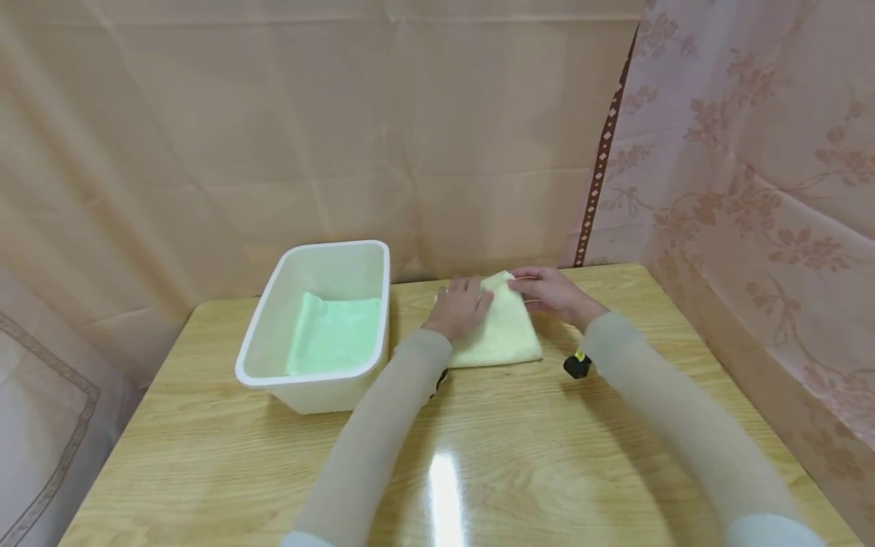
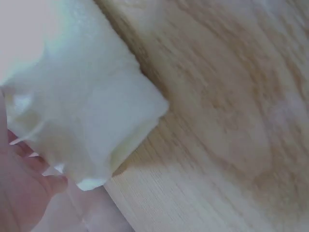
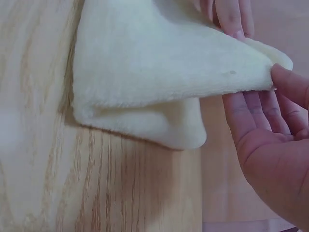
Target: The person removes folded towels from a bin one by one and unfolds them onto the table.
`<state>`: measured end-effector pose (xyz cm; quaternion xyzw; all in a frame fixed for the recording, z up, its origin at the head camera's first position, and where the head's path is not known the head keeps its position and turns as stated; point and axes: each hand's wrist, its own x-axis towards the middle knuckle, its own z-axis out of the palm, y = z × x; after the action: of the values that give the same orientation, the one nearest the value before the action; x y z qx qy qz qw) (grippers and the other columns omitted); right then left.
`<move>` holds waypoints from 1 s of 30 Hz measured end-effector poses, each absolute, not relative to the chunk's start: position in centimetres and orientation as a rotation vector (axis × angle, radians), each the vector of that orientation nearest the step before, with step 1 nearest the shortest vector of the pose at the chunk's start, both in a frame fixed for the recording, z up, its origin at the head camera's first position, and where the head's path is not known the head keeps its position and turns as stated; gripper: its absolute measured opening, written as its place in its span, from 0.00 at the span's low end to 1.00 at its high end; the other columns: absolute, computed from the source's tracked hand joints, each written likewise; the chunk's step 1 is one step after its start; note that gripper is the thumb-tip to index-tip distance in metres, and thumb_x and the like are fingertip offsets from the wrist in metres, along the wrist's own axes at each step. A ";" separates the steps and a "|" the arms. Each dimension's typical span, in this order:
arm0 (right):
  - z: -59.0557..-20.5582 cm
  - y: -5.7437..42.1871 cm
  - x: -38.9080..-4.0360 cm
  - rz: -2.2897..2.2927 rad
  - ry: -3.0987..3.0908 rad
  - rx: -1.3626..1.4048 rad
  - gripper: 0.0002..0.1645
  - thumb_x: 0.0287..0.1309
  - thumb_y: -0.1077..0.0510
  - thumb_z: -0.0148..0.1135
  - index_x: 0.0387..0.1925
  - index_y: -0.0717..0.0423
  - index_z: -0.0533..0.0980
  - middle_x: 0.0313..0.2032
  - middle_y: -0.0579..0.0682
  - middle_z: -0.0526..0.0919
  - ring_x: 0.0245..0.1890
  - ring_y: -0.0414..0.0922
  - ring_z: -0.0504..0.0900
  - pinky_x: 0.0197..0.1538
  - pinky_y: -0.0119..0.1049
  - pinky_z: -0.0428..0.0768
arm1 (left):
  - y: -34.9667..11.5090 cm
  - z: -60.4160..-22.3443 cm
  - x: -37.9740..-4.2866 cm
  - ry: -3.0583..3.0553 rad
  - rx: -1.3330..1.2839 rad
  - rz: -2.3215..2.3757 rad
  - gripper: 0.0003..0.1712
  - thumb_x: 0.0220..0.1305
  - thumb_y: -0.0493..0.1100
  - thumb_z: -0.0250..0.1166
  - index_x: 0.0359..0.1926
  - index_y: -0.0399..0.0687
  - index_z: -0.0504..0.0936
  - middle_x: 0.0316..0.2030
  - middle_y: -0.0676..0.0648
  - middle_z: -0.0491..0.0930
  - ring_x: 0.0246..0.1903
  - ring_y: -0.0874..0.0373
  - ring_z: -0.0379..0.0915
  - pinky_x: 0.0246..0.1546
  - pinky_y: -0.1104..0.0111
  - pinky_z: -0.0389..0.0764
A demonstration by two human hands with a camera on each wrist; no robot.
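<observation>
A pale yellow towel, folded in layers, lies on the wooden table near its back edge. My left hand rests on the towel's left side, palm down with fingers stretched forward. At the far right corner, my right hand pinches the towel between thumb and fingers. In the right wrist view that corner is lifted off the table, with the thumb on top and the fingers beneath, while an open fold shows below. Part of the towel is hidden under my left hand.
Left of the towel stands a white plastic tub with a folded mint green towel inside. Curtains hang behind the table and along its right side. My sleeved forearms reach across the front.
</observation>
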<state>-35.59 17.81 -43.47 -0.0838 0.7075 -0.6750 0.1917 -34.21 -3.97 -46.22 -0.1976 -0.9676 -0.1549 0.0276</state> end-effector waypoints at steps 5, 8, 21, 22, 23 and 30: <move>-42.9 18.2 -34.7 -1.946 1.888 -0.258 0.26 0.73 0.64 0.56 0.67 0.71 0.65 0.45 0.50 0.85 0.43 0.46 0.86 0.49 0.42 0.84 | -4.3 -45.9 -33.7 -2.885 -0.682 -0.574 0.27 0.82 0.57 0.36 0.54 0.42 0.72 0.48 0.45 0.75 0.54 0.50 0.70 0.61 0.56 0.68; -42.7 18.5 -34.2 -1.943 1.874 -0.273 0.25 0.74 0.64 0.56 0.66 0.71 0.65 0.45 0.50 0.86 0.44 0.46 0.86 0.50 0.42 0.84 | -4.4 -45.5 -33.2 -2.841 -0.700 -0.596 0.23 0.82 0.55 0.38 0.47 0.44 0.72 0.38 0.48 0.73 0.44 0.51 0.71 0.53 0.59 0.71; -41.4 20.8 -32.4 -1.891 1.820 -0.327 0.20 0.75 0.62 0.54 0.64 0.64 0.69 0.48 0.50 0.85 0.46 0.47 0.86 0.53 0.44 0.82 | -3.1 -42.2 -29.1 -2.869 -0.682 -0.482 0.23 0.82 0.59 0.34 0.47 0.50 0.70 0.35 0.53 0.72 0.41 0.54 0.71 0.43 0.58 0.71; -41.2 20.9 -32.2 -1.889 1.806 -0.330 0.19 0.75 0.62 0.54 0.63 0.63 0.70 0.48 0.51 0.85 0.46 0.47 0.86 0.53 0.44 0.82 | -3.0 -41.8 -28.7 -2.873 -0.676 -0.475 0.24 0.82 0.59 0.34 0.47 0.50 0.70 0.35 0.53 0.72 0.41 0.54 0.71 0.43 0.57 0.71; -41.1 21.1 -32.0 -1.884 1.795 -0.337 0.18 0.75 0.62 0.54 0.61 0.63 0.70 0.49 0.51 0.84 0.46 0.47 0.85 0.53 0.45 0.82 | -2.8 -41.5 -28.3 -2.873 -0.670 -0.462 0.25 0.82 0.59 0.34 0.48 0.49 0.71 0.36 0.52 0.72 0.42 0.54 0.72 0.44 0.57 0.71; -40.8 22.4 -29.9 -1.810 1.740 -0.420 0.15 0.76 0.61 0.53 0.59 0.61 0.73 0.51 0.52 0.84 0.49 0.48 0.85 0.56 0.47 0.81 | -2.2 -40.2 -25.1 -2.834 -0.735 -0.322 0.27 0.81 0.60 0.39 0.51 0.43 0.72 0.42 0.46 0.76 0.47 0.49 0.73 0.43 0.55 0.75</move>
<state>-29.90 22.37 -40.78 -0.1578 0.6534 -0.6798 0.2934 -25.10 -2.24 -40.22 -0.2484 -0.9575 -0.1087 0.0980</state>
